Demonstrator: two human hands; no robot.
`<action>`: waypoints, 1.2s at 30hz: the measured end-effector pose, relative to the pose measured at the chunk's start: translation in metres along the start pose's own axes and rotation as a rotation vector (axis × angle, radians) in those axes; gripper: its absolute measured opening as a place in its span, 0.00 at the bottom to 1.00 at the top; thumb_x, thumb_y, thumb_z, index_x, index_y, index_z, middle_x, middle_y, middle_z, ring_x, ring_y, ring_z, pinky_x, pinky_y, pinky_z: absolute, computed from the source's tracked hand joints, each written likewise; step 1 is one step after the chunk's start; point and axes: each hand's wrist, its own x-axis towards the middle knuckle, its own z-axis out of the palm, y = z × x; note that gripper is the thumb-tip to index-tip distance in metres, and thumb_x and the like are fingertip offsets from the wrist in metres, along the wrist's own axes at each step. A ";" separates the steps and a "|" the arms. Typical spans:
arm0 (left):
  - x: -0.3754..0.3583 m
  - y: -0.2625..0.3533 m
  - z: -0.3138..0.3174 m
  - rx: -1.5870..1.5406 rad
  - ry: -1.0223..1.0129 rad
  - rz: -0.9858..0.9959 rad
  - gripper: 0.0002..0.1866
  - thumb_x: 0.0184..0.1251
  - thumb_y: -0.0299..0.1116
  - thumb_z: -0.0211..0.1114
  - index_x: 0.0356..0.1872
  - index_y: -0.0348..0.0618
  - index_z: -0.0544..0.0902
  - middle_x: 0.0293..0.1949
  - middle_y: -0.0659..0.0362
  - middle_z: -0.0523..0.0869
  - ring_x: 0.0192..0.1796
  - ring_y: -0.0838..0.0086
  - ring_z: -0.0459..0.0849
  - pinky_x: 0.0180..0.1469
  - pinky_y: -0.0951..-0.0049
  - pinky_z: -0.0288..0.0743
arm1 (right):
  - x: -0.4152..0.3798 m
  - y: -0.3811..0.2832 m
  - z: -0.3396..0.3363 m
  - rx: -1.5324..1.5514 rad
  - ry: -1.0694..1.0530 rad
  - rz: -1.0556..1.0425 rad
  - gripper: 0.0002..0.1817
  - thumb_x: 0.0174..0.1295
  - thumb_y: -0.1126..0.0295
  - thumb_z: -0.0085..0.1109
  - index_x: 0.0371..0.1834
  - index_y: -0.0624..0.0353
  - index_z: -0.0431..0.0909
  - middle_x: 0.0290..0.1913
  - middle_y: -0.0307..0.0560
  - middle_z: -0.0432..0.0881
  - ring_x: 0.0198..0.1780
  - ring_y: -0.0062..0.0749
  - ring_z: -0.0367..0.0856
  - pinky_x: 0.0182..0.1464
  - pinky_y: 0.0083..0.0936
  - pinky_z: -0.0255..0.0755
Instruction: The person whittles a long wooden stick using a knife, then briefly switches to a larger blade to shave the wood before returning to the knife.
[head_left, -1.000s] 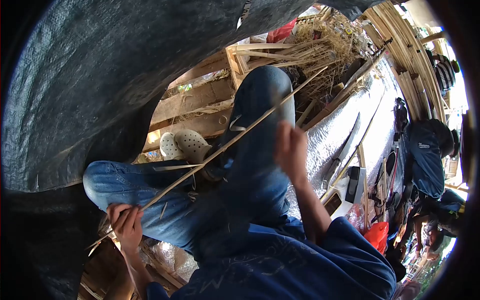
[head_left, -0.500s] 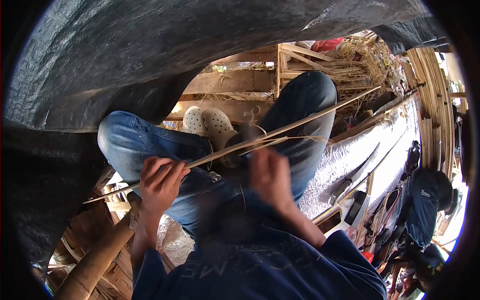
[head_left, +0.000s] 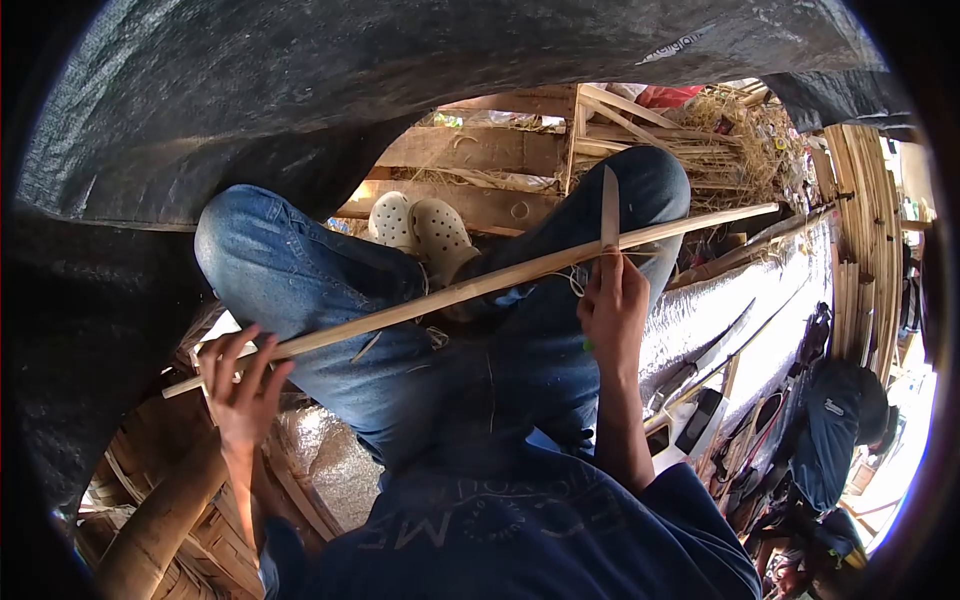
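A long, pale bamboo strip (head_left: 430, 302) slants across my lap from lower left to upper right. Near its lower left end, the spread fingers of my left hand (head_left: 240, 392) lie over it in a loose hold. My right hand (head_left: 614, 312) is closed round the handle of a knife (head_left: 610, 205), with a bit of green showing below the fist. The blade points away from me and crosses the strip near its right part. Thin curled shavings (head_left: 368, 346) hang by the strip and on my jeans (head_left: 300, 270).
A black tarp (head_left: 250, 110) hangs in front and to the left. Wooden slats (head_left: 480, 150) and a straw pile (head_left: 760, 150) lie ahead. At right, a large blade (head_left: 715, 350) rests on a silvery sheet (head_left: 770, 275). A thick bamboo pole (head_left: 160, 530) is at lower left.
My left hand has slid left along the strip and its fingers have spread. My right hand has moved right and up, the knife now plain to see. The strip shows a broader face.
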 end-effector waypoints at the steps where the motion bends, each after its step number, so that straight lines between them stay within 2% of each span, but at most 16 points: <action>1: -0.009 -0.011 -0.001 -0.001 -0.011 -0.022 0.19 0.48 0.32 0.73 0.45 0.48 0.85 0.52 0.61 0.79 0.52 0.61 0.75 0.54 0.60 0.69 | 0.001 -0.002 0.002 -0.019 0.009 0.005 0.22 0.74 0.57 0.40 0.23 0.58 0.65 0.14 0.32 0.61 0.13 0.13 0.57 0.13 0.14 0.52; 5: -0.039 -0.040 0.007 -0.066 -0.054 -0.004 0.15 0.57 0.22 0.62 0.47 0.37 0.82 0.37 0.53 0.81 0.38 0.60 0.78 0.42 0.63 0.72 | 0.004 0.001 -0.003 0.070 -0.026 0.017 0.21 0.73 0.55 0.41 0.26 0.58 0.66 0.15 0.30 0.58 0.12 0.12 0.55 0.12 0.15 0.51; 8: -0.035 -0.040 0.005 -0.105 -0.108 -0.027 0.14 0.57 0.22 0.62 0.45 0.35 0.82 0.32 0.53 0.82 0.33 0.61 0.79 0.38 0.64 0.73 | 0.003 0.003 -0.002 0.046 -0.024 -0.098 0.20 0.73 0.54 0.42 0.27 0.57 0.67 0.15 0.29 0.59 0.13 0.11 0.55 0.13 0.14 0.51; 9: -0.028 -0.042 0.008 -0.144 -0.014 0.050 0.17 0.50 0.22 0.68 0.45 0.39 0.83 0.29 0.55 0.83 0.27 0.63 0.79 0.32 0.65 0.73 | -0.001 0.008 0.000 0.080 -0.052 -0.096 0.20 0.74 0.55 0.40 0.28 0.56 0.67 0.15 0.29 0.60 0.13 0.11 0.58 0.14 0.13 0.53; 11: -0.015 -0.035 0.015 -0.169 0.008 0.118 0.16 0.49 0.22 0.69 0.42 0.39 0.83 0.30 0.55 0.84 0.28 0.63 0.81 0.32 0.65 0.75 | -0.026 0.007 0.025 0.069 -0.268 -0.048 0.20 0.74 0.55 0.38 0.27 0.56 0.67 0.14 0.30 0.62 0.13 0.12 0.62 0.14 0.14 0.56; 12: -0.011 -0.032 0.017 -0.196 0.020 0.192 0.14 0.48 0.22 0.70 0.40 0.38 0.83 0.30 0.56 0.85 0.29 0.62 0.83 0.32 0.65 0.76 | -0.042 0.010 0.041 -0.059 -0.264 -0.081 0.22 0.74 0.55 0.37 0.26 0.58 0.67 0.14 0.31 0.63 0.14 0.13 0.64 0.15 0.15 0.57; 18: 0.017 -0.010 0.009 -0.172 0.047 0.144 0.12 0.45 0.21 0.72 0.35 0.39 0.83 0.29 0.56 0.85 0.27 0.66 0.84 0.28 0.70 0.78 | -0.040 0.012 0.040 0.120 -0.196 0.001 0.22 0.74 0.57 0.39 0.26 0.62 0.68 0.15 0.35 0.66 0.14 0.17 0.64 0.16 0.17 0.59; 20: 0.026 0.007 0.017 -0.220 0.005 0.158 0.08 0.49 0.25 0.72 0.31 0.40 0.82 0.27 0.57 0.85 0.27 0.68 0.84 0.27 0.71 0.78 | -0.046 0.020 0.039 -0.024 -0.317 -0.106 0.19 0.73 0.61 0.42 0.28 0.64 0.70 0.16 0.38 0.69 0.17 0.23 0.66 0.22 0.21 0.62; 22: 0.055 0.061 0.027 -0.305 -0.001 0.238 0.07 0.53 0.29 0.71 0.29 0.41 0.81 0.26 0.58 0.85 0.26 0.70 0.84 0.27 0.73 0.77 | -0.086 0.023 0.066 -0.132 -0.649 -0.216 0.16 0.72 0.64 0.45 0.30 0.65 0.72 0.19 0.40 0.72 0.22 0.26 0.68 0.27 0.25 0.64; 24: 0.070 0.059 0.031 -0.345 0.013 0.196 0.07 0.54 0.30 0.71 0.30 0.40 0.81 0.26 0.58 0.84 0.26 0.70 0.84 0.26 0.74 0.77 | -0.070 0.024 0.058 -0.018 -0.367 -0.169 0.16 0.71 0.63 0.46 0.30 0.63 0.72 0.21 0.36 0.73 0.21 0.23 0.69 0.26 0.22 0.65; 26: 0.076 0.060 0.036 -0.400 0.018 0.156 0.08 0.56 0.32 0.71 0.31 0.40 0.82 0.25 0.59 0.84 0.26 0.70 0.84 0.25 0.74 0.76 | -0.042 0.001 0.019 0.192 -0.164 0.132 0.16 0.72 0.60 0.44 0.29 0.57 0.71 0.18 0.31 0.67 0.17 0.17 0.66 0.19 0.17 0.61; 30: 0.071 0.058 0.044 -0.389 -0.005 0.082 0.08 0.57 0.31 0.69 0.34 0.38 0.82 0.25 0.60 0.82 0.24 0.70 0.82 0.25 0.72 0.74 | 0.005 -0.007 -0.060 0.123 0.080 0.028 0.18 0.73 0.57 0.40 0.26 0.51 0.69 0.15 0.27 0.61 0.13 0.11 0.61 0.13 0.14 0.54; 33: 0.074 0.062 0.047 -0.369 -0.021 0.086 0.08 0.57 0.30 0.69 0.35 0.38 0.82 0.26 0.60 0.82 0.25 0.70 0.81 0.26 0.72 0.74 | 0.007 0.002 -0.047 0.019 0.066 -0.106 0.18 0.73 0.57 0.41 0.26 0.51 0.69 0.15 0.27 0.62 0.15 0.11 0.63 0.15 0.13 0.56; 34: 0.076 0.065 0.050 -0.347 0.014 0.114 0.08 0.57 0.29 0.69 0.35 0.38 0.82 0.26 0.60 0.82 0.26 0.70 0.81 0.26 0.73 0.74 | -0.002 0.018 -0.022 0.029 0.039 -0.117 0.17 0.72 0.60 0.43 0.25 0.56 0.71 0.14 0.37 0.68 0.17 0.21 0.70 0.17 0.22 0.61; 35: 0.078 0.068 0.052 -0.322 0.049 0.142 0.08 0.58 0.29 0.68 0.35 0.38 0.82 0.26 0.60 0.81 0.27 0.70 0.80 0.26 0.73 0.74 | -0.021 0.017 0.007 -0.499 0.088 -0.492 0.16 0.71 0.65 0.44 0.26 0.62 0.72 0.17 0.52 0.72 0.20 0.34 0.74 0.22 0.35 0.66; 36: 0.079 0.070 0.052 -0.318 0.049 0.145 0.08 0.58 0.29 0.68 0.35 0.38 0.82 0.26 0.60 0.81 0.27 0.70 0.80 0.26 0.73 0.74 | -0.042 0.019 0.029 -0.486 -0.059 -0.552 0.15 0.69 0.68 0.45 0.26 0.65 0.72 0.19 0.62 0.72 0.20 0.46 0.74 0.27 0.44 0.68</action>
